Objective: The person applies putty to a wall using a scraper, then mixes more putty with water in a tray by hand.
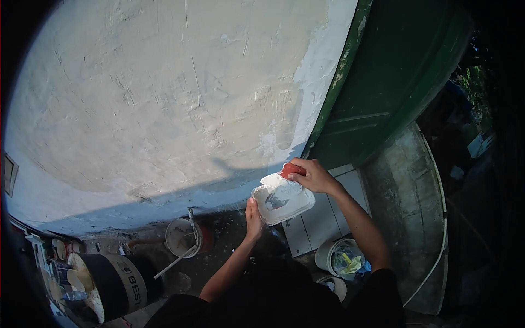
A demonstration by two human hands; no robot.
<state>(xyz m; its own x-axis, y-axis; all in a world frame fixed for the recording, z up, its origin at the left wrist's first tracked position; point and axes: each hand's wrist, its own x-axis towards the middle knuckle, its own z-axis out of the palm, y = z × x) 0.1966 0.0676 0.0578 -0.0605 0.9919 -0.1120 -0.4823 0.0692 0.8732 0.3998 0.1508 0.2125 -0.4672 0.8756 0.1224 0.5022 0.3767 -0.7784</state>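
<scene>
My left hand (253, 217) grips the left edge of a shallow white tray (304, 206) that has white paste in it. At the tray's upper right, my right hand (311, 174) is closed around a red handle (290, 171), with white paste just beside it. The handle's far end is hidden by the paste. Both hands are in front of the lower part of a wall (164, 98) with rough, patchy white and cream coating.
A green door (377, 93) stands right of the wall. Below are a bucket with a hose (178, 236), a black drum (123, 284), a white bucket (324, 257) holding plastic, and white tiles (317, 224). A curved concrete ledge (407, 186) lies at the right.
</scene>
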